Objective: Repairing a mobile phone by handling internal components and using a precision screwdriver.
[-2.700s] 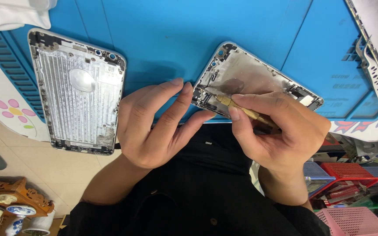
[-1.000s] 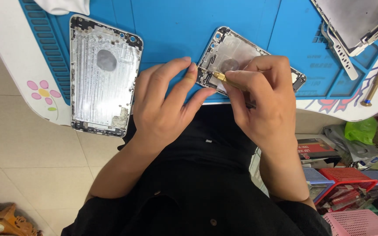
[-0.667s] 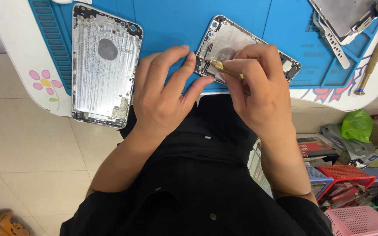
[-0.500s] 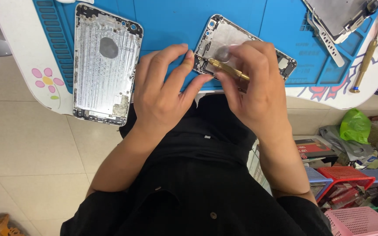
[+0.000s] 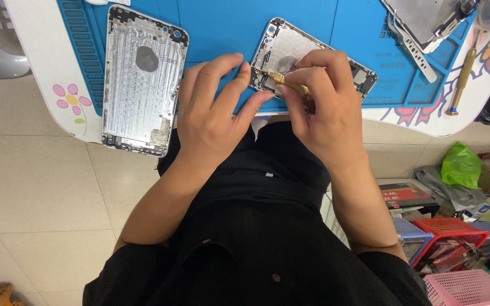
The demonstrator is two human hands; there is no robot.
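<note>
A bare silver phone back housing (image 5: 290,51) lies tilted on the blue work mat (image 5: 222,28), inner side up. My right hand (image 5: 321,105) grips a gold screwdriver (image 5: 287,84), its tip set into the housing's lower left corner. My left hand (image 5: 214,116) rests flat on the mat beside it, with fingertips pressing the housing's near edge. A second, larger silver housing (image 5: 143,79) lies to the left, untouched.
Another gold screwdriver (image 5: 463,73) and a dismantled screen assembly (image 5: 426,20) lie at the mat's right end. The white table edge (image 5: 72,102) has a flower drawing. Red and pink baskets (image 5: 460,272) and a green bag (image 5: 460,164) stand on the floor to the right.
The view has shifted, so the table sits higher in frame. My right hand with the screwdriver moved toward the housing's lower left corner; my left hand stayed against its edge.
</note>
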